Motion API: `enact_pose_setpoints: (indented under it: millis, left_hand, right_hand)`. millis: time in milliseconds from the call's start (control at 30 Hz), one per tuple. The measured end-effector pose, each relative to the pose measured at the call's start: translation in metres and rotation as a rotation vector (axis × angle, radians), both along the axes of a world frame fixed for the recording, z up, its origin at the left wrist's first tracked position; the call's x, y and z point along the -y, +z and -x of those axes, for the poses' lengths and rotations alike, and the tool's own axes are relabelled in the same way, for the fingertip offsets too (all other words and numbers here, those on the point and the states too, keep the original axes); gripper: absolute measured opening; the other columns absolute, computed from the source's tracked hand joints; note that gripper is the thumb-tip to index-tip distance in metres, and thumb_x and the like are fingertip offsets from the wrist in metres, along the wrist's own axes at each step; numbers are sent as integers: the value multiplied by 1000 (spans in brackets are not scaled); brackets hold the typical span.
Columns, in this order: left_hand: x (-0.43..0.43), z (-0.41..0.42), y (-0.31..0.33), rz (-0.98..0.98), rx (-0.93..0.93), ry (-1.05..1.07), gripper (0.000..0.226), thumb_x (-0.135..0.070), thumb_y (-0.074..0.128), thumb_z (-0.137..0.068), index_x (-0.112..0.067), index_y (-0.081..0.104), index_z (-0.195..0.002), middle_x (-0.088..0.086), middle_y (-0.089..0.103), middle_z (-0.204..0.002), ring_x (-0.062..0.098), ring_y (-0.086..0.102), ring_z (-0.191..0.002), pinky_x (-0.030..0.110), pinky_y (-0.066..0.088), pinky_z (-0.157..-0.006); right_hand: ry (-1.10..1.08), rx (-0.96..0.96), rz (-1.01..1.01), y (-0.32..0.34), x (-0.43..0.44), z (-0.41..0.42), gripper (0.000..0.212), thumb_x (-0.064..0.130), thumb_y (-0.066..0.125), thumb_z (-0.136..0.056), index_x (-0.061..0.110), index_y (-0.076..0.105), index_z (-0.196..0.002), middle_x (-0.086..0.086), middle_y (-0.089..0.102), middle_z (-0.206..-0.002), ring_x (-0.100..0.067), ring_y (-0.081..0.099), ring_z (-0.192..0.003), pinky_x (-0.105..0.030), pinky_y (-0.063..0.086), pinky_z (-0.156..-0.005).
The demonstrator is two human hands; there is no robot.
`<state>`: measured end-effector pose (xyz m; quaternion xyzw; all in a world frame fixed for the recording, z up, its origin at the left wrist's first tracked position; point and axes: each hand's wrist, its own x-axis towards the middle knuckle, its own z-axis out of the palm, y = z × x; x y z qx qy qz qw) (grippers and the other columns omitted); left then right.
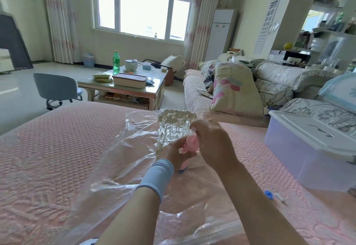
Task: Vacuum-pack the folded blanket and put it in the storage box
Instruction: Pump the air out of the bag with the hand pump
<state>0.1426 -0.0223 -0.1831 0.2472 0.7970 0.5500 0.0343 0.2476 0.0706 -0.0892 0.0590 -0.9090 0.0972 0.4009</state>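
Observation:
A clear vacuum bag [123,160] lies spread on the pink bedspread [48,148]. Its far end is shrunk tight round the folded pale blanket [174,125]. A pink hand pump [189,145] stands upright on the bag at its valve. My left hand [176,153], with a grey-blue wristband, grips the pump's lower body. My right hand [213,142] is curled over the pump's top, hiding most of it. The translucent storage box [300,160] with a white lid sits on the bed at the right, lid on.
A blue valve cap [269,194] and a small white clip [280,197] lie on the bedspread near the box. A sofa with a flowered pillow [234,88] stands beyond the bed, a coffee table [123,87] and a grey chair [55,88] to the left.

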Motion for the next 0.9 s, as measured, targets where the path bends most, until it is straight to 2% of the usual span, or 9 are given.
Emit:
enact_pose_setpoints:
  millis: [133,267,333,400,467,567,667,800,900]
  left_hand:
    - [1,6,-1,-38,41,-40,57,-18,82,-73,-34,61,-124,-12,65,-104,7,58,-99,25,42,-88]
    - [-1,8,-5,12,31,-38,58,-24,83,-71,-37,61,-124,-15,67,-105,9,61,-101,27,46,-90]
    - [-2,8,-5,45,14,-35,57,-29,83,-70,-40,62,-121,-18,68,-102,6,62,-97,21,47,-85]
    - [-2,6,-2,62,-9,-29,49,-33,80,-71,-40,64,-117,-25,66,-91,1,62,-90,13,45,-73]
    - [-1,2,-1,125,-52,-6,38,-38,74,-73,-42,65,-109,-26,64,-89,4,62,-89,20,45,-73]
    - [-1,1,-2,107,-62,0,30,-38,73,-72,-48,64,-100,-24,68,-92,4,64,-89,24,47,-74]
    - [1,5,-2,29,-32,-19,39,-32,78,-71,-54,63,-100,-22,69,-91,3,63,-92,18,44,-73]
    - [1,11,-3,68,-33,-25,49,-36,79,-71,-50,62,-115,-18,69,-102,8,62,-100,30,48,-87]
    - [-1,10,-6,41,15,-43,49,-26,81,-72,-43,64,-114,-17,68,-99,7,62,-96,16,46,-77]
  right_hand:
    - [58,-404,-59,37,-2,-3,16,-6,62,-86,6,68,-95,-5,65,-87,-24,58,-84,-31,49,-71]
    - [50,-536,-41,38,2,5,20,-1,50,-92,5,67,-99,-3,66,-96,-22,57,-95,-21,42,-91]
    - [25,-433,28,18,3,9,21,0,51,-91,4,70,-100,-8,69,-102,-25,60,-99,-29,48,-93]
    - [-24,-141,105,-8,2,9,21,-3,59,-88,5,72,-101,-13,68,-99,-28,63,-95,-35,54,-83]
    - [-78,136,121,-28,2,8,18,-1,63,-87,8,72,-100,-12,67,-92,-29,62,-90,-35,52,-74]
    - [-107,208,59,-22,7,6,14,5,61,-89,11,69,-99,-8,65,-87,-27,61,-83,-33,50,-67]
    - [-109,62,-8,8,10,2,23,0,69,-83,12,71,-102,-9,69,-90,-27,63,-82,-31,52,-68]
    - [-48,-356,-31,46,10,-6,19,-4,66,-85,10,69,-97,-4,70,-88,-22,61,-82,-31,52,-68]
    - [8,-537,-41,45,10,1,17,-5,58,-89,5,68,-98,-5,66,-91,-21,58,-91,-26,47,-86]
